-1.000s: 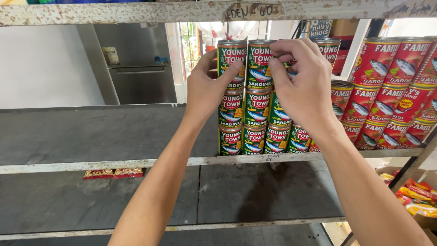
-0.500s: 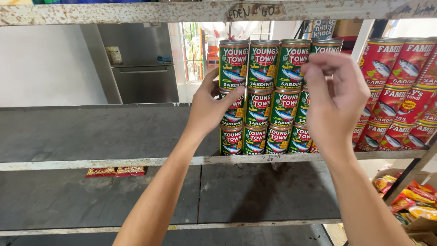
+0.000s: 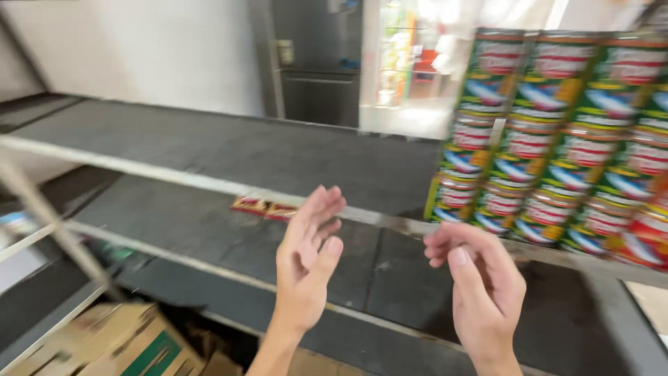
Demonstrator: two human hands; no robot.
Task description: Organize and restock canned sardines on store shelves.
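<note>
Stacks of green sardine cans (image 3: pixel 550 139) stand several high at the right end of a dark grey shelf (image 3: pixel 229 150). My left hand (image 3: pixel 309 261) is held up in front of the lower shelf, fingers apart, holding nothing. My right hand (image 3: pixel 480 292) hovers below and in front of the green cans with its fingers loosely curled and nothing in them. Neither hand touches the cans. The picture is blurred by motion.
Red cans (image 3: pixel 647 240) show at the far right edge. Small red packets (image 3: pixel 264 207) lie on the lower shelf. A cardboard box (image 3: pixel 104 345) sits on the floor at bottom left. A steel fridge (image 3: pixel 320 63) stands behind the shelves.
Both hands have come off the green cans and dropped low, away from the stack. The view has swung left and down, so the cans now sit at the right.
</note>
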